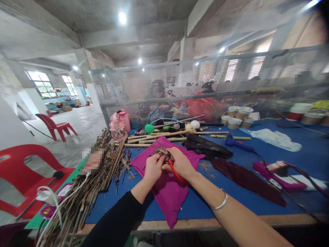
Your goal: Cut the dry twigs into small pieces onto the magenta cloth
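Red-handled metal scissors (163,150) are located in my right hand (181,163), over a magenta cloth (169,202) spread on the blue tabletop (102,206). Layout, from left to right:

Far left: a red plastic chair (15,171) stands beside the table. Next, a heap of long, dry, brown plant stems (102,168) runs along the table's left side. Stems are probably light, stiff and brittle; take each by its thicker part and do not bend it.

Centre left: my left hand (153,168) has thumb and fingertips pinched on a small brown twiggy piece (156,152). The fingers hide much of it, so I cannot tell its full shape. Expect it to be light and fragile; grip low, with light pressure, clear of the blades.

Centre: my right-hand fingers are wrapped about the red handles. The blades are parted and point forward and left, close to the left fingertips. Expect a rigid tool of modest weight; hold by the handles only. The cloth beneath appears soft and thin.

Right: a crumpled black cloth (203,145) and a long dark maroon cloth (244,178) lie beside the magenta one. Beyond them are a blue pistol-shaped tool (238,143) and crumpled white plastic film (276,139).
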`<state>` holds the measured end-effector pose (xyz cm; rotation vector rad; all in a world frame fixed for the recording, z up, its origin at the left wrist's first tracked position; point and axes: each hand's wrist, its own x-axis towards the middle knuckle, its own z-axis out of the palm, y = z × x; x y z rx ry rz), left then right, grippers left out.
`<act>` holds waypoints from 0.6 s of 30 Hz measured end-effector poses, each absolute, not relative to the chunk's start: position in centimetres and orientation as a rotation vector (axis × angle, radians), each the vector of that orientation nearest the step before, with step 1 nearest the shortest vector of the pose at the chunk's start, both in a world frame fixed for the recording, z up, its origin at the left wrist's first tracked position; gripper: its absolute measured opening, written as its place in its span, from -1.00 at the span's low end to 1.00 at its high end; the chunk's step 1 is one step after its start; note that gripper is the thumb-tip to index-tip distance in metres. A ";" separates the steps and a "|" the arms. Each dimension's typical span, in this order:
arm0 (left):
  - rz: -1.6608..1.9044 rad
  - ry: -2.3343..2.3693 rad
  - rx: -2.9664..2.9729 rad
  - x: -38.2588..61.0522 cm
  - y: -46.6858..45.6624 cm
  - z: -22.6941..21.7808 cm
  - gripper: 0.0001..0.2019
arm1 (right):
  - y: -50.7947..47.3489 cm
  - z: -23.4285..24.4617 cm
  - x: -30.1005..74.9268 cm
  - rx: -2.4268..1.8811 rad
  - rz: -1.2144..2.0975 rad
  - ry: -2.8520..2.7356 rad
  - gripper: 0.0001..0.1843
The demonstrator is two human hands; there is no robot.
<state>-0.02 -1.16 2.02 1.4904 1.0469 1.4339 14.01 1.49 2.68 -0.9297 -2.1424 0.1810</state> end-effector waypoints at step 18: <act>1.424 1.164 1.589 -0.3 -1.3 2.4 -0.74 | 1.3 3.1 14.5 -0.971 0.335 -2.153 -0.57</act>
